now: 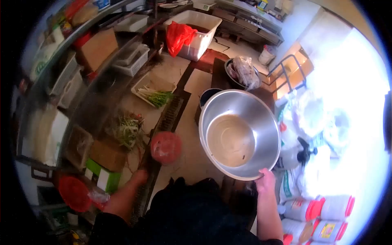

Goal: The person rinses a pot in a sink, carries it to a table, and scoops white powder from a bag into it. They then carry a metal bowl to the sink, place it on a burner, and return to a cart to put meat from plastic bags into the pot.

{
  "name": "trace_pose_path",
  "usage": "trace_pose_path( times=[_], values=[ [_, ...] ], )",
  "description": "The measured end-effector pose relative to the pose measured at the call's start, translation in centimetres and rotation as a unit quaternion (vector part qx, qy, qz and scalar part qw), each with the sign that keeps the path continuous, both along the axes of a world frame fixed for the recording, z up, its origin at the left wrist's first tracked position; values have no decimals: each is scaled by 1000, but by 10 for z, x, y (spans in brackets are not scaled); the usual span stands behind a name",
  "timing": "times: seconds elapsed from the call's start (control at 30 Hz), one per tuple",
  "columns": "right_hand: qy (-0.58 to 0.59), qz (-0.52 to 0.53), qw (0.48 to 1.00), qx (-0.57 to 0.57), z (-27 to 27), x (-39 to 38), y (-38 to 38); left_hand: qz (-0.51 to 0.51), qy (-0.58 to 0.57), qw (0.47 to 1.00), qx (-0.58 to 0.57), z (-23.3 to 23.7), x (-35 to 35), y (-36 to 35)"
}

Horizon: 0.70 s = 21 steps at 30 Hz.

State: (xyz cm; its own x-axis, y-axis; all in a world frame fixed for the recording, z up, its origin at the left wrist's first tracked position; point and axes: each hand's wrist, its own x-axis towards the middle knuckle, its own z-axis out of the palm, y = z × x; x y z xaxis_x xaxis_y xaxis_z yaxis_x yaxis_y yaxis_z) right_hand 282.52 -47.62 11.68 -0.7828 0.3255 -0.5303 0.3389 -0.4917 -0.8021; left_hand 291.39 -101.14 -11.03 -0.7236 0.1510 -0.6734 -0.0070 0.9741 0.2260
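Note:
My right hand [266, 181] grips the near right rim of a large steel basin [263, 134], its fingers wrapped round the edge. Inside the basin is a shallow layer of cloudy liquid with a few dark specks. My left hand [139, 178] hangs low on the left, blurred, near a floor drain grate; its fingers cannot be made out. Just ahead of it lies a round red object [166, 148]. A pile of leafy scraps [130, 130] is on the floor to the left, and green-and-white stalks [155, 97] lie in a white tray [141, 83] farther ahead.
Behind the basin sits a bowl [256, 83] holding something in clear plastic. A large white tub [208, 21] with a red bag stands at the back. Shelves line the left. On the right are a metal-framed trolley [290, 73], bags and several red-lidded containers [300, 209].

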Motion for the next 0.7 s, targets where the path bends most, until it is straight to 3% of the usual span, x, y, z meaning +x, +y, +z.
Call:
trace_pose_path(
  times=[0.03, 0.07, 0.1, 0.17, 0.3, 0.4, 0.47, 0.5, 0.53, 0.57, 0.7],
  values=[
    [-6, 14, 1000, 22, 7, -32, 3, 286, 69, 943, 158, 21, -52, 24],
    [-9, 18, 1000, 20, 2, -68, 11, 264, 149, 921, 243, 24, -109, 42],
    [14, -4, 1000, 27, -9, -107, 24, 304, 165, 894, 285, 28, -160, 64],
    [23, -9, 999, 39, -26, -182, 44, 318, 128, 904, 258, 114, -244, 111],
    [23, -13, 999, 18, -45, -339, 33, 323, 117, 894, 289, 84, -325, 106],
    [-12, -14, 1000, 12, -54, -440, 34, 176, 65, 968, 167, 57, -324, 89],
    [-19, -16, 1000, -2, -58, -498, 33, 163, 38, 983, 78, 8, -292, 56],
    [-27, -18, 999, -8, -62, -525, 33, 207, 28, 977, 37, -8, -274, 38],
    [-35, -20, 999, -15, -69, -549, 35, 322, -159, 933, -10, -13, -277, 10],
    [-55, -36, 998, 9, -86, -573, 39, 420, -337, 840, -58, -15, -287, -10],
    [-87, -114, 990, -1, -117, -654, 29, 382, -217, 898, -8, -28, -292, -57]
  ],
)
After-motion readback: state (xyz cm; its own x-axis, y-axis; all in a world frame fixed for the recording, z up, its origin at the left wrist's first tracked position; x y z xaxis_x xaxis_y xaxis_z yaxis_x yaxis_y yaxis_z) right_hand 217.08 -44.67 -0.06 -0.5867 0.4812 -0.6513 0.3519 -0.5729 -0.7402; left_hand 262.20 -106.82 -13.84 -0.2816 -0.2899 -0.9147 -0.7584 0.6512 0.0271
